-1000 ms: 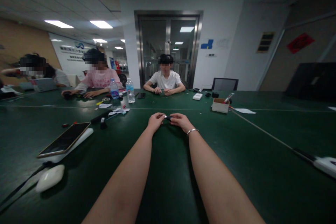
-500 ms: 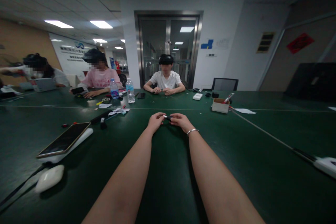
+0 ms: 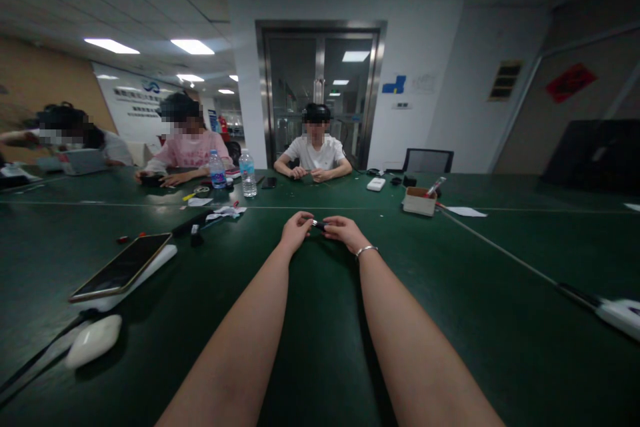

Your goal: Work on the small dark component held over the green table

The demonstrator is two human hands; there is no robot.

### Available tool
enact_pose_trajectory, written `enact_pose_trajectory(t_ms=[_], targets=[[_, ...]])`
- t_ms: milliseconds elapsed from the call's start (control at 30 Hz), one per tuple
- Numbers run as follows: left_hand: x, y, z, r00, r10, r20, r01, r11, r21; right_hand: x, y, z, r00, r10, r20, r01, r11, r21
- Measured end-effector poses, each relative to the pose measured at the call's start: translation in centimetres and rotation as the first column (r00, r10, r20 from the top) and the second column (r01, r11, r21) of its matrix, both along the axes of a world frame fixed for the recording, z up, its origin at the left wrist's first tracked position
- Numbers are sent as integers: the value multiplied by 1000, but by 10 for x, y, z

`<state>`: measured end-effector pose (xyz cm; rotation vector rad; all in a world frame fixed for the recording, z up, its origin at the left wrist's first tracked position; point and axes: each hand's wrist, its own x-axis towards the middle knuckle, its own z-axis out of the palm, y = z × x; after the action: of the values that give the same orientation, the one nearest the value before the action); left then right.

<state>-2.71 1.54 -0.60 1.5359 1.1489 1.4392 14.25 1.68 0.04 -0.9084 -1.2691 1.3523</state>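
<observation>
The left hand (image 3: 297,230) pinches the silver end of the rod (image 3: 319,225); the right hand (image 3: 346,231) grips its black end. I see the rod at the wearer's 12 o'clock, the phone (image 3: 123,268) at 10, the box (image 3: 419,205) at 1.

Shiny metal-ended object (image 3: 319,224), smooth tabletop (image 3: 325,333), polished metal bracelet (image 3: 367,249)

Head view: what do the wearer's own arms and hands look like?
The left arm and right arm show no sleeves or cables. The left hand and right hand are gloveless. The right arm wears a slim, shiny silver bracelet.
</observation>
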Motion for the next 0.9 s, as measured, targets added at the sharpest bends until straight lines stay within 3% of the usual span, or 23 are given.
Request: enact_pose_trajectory(t_ms=[900], targets=[[0,5,-3,998,48,38,-45,997,-62,0,0,-1,1000,15,-12,-15,1000,2]])
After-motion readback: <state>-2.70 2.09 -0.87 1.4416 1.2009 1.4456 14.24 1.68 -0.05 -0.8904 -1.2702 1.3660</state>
